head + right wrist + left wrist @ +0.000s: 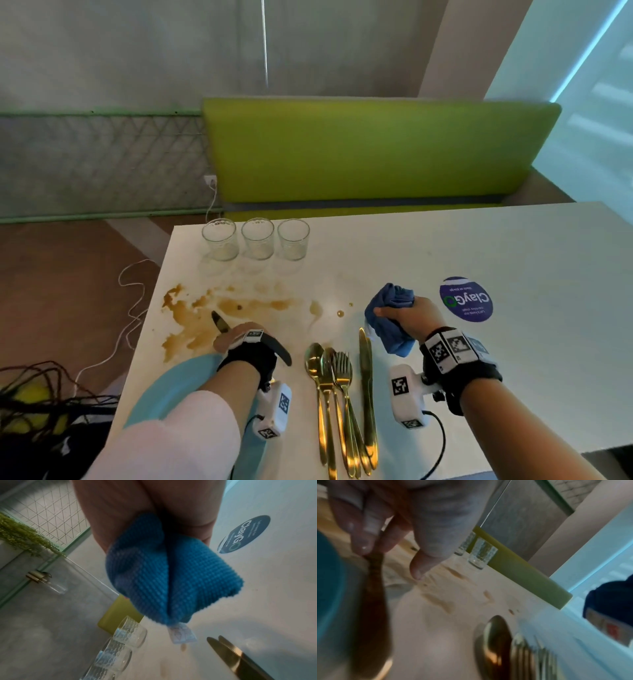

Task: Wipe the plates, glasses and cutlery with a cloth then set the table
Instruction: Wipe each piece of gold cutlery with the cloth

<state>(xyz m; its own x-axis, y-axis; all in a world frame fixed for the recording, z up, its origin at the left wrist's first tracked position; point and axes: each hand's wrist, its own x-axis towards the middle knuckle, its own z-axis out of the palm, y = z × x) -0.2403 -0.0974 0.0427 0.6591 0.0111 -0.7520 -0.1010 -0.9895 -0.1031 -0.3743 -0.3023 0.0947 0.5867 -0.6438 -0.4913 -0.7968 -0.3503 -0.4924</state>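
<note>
Right, the white table [445,260] carries everything here, with a wide brown spill [191,318] spread over its near-left part. A light blue plate [171,387] sits at the near-left edge, partly under the left forearm, and that's the only plate I can make out. Three ribbed glasses [257,238] stand upright in a row along the far-left edge, close together. Between the two arms, by the near edge, lie the gold pieces: a spoon [314,359], forks [342,368] against it, and two knives [365,370] just to their right, handles toward the person.

The right hand [407,318] is clenched round a bunched blue cloth [390,318], held up off the table beside the tips of those two knives; the right wrist view shows its label dangling underneath. The left hand [239,342] grasps a knife [220,322] by the handle, fingers curled round it, the blade pointing out over the spill toward the far-left corner and apparently clear of the surface.

So this reads as the cutlery-wiping step, one knife in hand and the cloth ready, the two well apart. The next move, I'd say, calls for bringing blade and cloth together, folding the cloth round the blade and drawing it along, away from the edge side. After that the knife wants setting down on clean table, away from the spill, or it'll need wiping again
</note>
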